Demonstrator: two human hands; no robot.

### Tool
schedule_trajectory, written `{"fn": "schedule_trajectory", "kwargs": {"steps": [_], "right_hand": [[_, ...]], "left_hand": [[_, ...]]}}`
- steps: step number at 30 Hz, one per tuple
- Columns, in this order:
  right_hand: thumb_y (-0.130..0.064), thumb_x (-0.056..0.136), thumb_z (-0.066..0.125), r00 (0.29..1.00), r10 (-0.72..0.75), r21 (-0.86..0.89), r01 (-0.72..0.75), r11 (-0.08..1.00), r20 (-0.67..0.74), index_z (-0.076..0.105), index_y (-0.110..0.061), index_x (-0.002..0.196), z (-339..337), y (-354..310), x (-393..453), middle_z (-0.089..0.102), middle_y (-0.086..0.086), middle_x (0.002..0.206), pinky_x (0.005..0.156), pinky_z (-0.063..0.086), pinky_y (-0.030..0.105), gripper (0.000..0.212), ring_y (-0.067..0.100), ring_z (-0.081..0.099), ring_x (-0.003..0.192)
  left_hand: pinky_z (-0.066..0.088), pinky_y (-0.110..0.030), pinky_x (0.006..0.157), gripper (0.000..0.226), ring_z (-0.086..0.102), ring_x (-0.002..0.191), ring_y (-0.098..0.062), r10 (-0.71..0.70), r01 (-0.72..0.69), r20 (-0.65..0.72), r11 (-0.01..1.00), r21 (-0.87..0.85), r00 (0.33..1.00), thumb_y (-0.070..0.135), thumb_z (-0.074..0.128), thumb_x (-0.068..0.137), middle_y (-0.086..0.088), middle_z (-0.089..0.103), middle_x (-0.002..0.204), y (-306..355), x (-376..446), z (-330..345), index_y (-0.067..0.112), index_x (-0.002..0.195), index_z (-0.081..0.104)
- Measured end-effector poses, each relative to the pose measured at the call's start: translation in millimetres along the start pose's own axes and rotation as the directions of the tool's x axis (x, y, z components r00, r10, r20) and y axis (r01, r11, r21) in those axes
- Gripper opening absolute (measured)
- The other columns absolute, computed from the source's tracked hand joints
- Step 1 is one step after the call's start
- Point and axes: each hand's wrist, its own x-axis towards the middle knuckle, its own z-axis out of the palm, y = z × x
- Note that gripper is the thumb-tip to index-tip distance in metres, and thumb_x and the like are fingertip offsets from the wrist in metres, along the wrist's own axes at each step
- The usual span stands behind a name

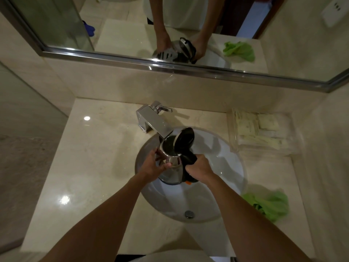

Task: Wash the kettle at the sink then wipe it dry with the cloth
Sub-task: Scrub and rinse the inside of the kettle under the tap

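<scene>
The round-bodied kettle of polished steel (pixel 172 167) mirrors its surroundings, while its open black plastic lid (pixel 186 138) and handle look smooth and faintly glossy. The squared chrome tap (pixel 153 121) at the back edge shines bright over the glossy white ceramic basin (pixel 226 157). The cream marble-look counter (pixel 90 157) is polished, and the crumpled green cloth (pixel 272 205) by its right edge looks soft and matt.

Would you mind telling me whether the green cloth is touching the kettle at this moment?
Apart. The head view shows the cloth lying on the counter right of the sink, with bare basin between it and the kettle.
</scene>
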Motion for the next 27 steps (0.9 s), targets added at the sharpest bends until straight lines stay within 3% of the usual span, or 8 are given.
{"fn": "schedule_trajectory", "kwargs": {"steps": [4, 11, 13, 15, 17, 20, 24, 27], "right_hand": [[-0.014, 0.071, 0.069, 1.0, -0.001, 0.002, 0.001, 1.0, -0.006, 0.064, -0.014, 0.108, 2, 1, 2, 0.07, 0.007, 0.095, 0.084, 0.06, 0.042, 0.036, 0.021, 0.069, 0.089], [-0.016, 0.074, 0.07, 1.0, -0.023, 0.004, 0.023, 1.0, -0.016, 0.067, -0.013, 0.104, 1, 1, 9, 0.071, 0.007, 0.095, 0.081, 0.059, 0.036, 0.031, 0.021, 0.069, 0.091], [-0.011, 0.077, 0.07, 0.999, -0.027, 0.011, 0.027, 1.0, -0.02, 0.068, -0.013, 0.101, 0, 0, 9, 0.071, 0.007, 0.092, 0.079, 0.058, 0.035, 0.025, 0.021, 0.068, 0.089], [-0.01, 0.077, 0.069, 0.999, -0.031, 0.018, 0.031, 0.999, -0.026, 0.068, -0.014, 0.097, 0, 0, 10, 0.071, 0.006, 0.09, 0.077, 0.057, 0.034, 0.02, 0.021, 0.068, 0.087], [-0.01, 0.078, 0.069, 0.999, -0.031, 0.015, 0.031, 0.999, -0.028, 0.068, -0.014, 0.097, 0, 0, 10, 0.071, 0.006, 0.09, 0.076, 0.054, 0.033, 0.02, 0.022, 0.067, 0.088], [-0.011, 0.076, 0.068, 0.999, -0.03, -0.002, 0.03, 1.0, -0.035, 0.069, -0.012, 0.103, -1, 0, 12, 0.071, 0.008, 0.094, 0.077, 0.054, 0.033, 0.026, 0.024, 0.068, 0.09], [-0.009, 0.075, 0.068, 0.998, -0.055, -0.025, 0.055, 0.998, -0.02, 0.07, -0.011, 0.1, -5, -4, 15, 0.072, 0.011, 0.094, 0.079, 0.058, 0.038, 0.025, 0.026, 0.069, 0.089], [-0.01, 0.074, 0.07, 0.998, -0.062, -0.025, 0.062, 0.998, -0.008, 0.07, -0.011, 0.101, -6, -5, 17, 0.072, 0.012, 0.097, 0.081, 0.058, 0.038, 0.027, 0.027, 0.069, 0.092]], "left_hand": [[0.039, -0.018, 0.088, 0.055, 0.047, 0.108, -0.007, 0.019, -0.019, -0.014, 0.999, 0.032, 1.0, 0.015, 0.074, 0.081, 0.019, 0.048, 0.103, 2, 1, -1, 0.028, 0.117, 0.036], [0.044, -0.034, 0.101, 0.063, 0.051, 0.115, -0.009, -0.005, 0.006, -0.031, 0.999, 0.045, 0.999, 0.023, 0.077, 0.078, 0.018, 0.054, 0.108, -1, 7, -1, 0.034, 0.124, 0.036], [0.044, -0.035, 0.101, 0.059, 0.051, 0.114, -0.008, -0.007, 0.009, -0.04, 0.998, 0.06, 0.999, 0.023, 0.077, 0.078, 0.02, 0.053, 0.107, -1, 8, -1, 0.04, 0.118, 0.037], [0.044, -0.033, 0.101, 0.065, 0.049, 0.115, -0.007, -0.003, 0.005, -0.043, 0.999, 0.053, 0.999, 0.022, 0.078, 0.078, 0.02, 0.052, 0.112, 0, 9, 0, 0.036, 0.126, 0.037], [0.042, -0.027, 0.099, 0.079, 0.047, 0.118, -0.007, -0.013, 0.014, -0.046, 0.999, 0.036, 0.999, 0.02, 0.078, 0.078, 0.015, 0.05, 0.117, 2, 11, 1, 0.021, 0.141, 0.03], [0.04, -0.014, 0.09, 0.072, 0.046, 0.114, -0.006, -0.03, 0.032, -0.041, 0.999, 0.041, 0.999, 0.015, 0.077, 0.079, 0.019, 0.05, 0.111, 4, 11, 0, 0.02, 0.136, 0.032], [0.043, -0.032, 0.101, 0.086, 0.047, 0.124, -0.017, -0.051, 0.054, -0.065, 0.998, 0.039, 0.997, 0.018, 0.08, 0.075, -0.004, 0.048, 0.136, 4, 12, -3, 0.01, 0.144, 0.028], [0.043, -0.036, 0.103, 0.091, 0.046, 0.129, -0.024, -0.069, 0.072, -0.071, 0.996, 0.047, 0.995, 0.022, 0.082, 0.073, -0.008, 0.044, 0.142, 1, 13, -3, 0.011, 0.145, 0.026]]}}
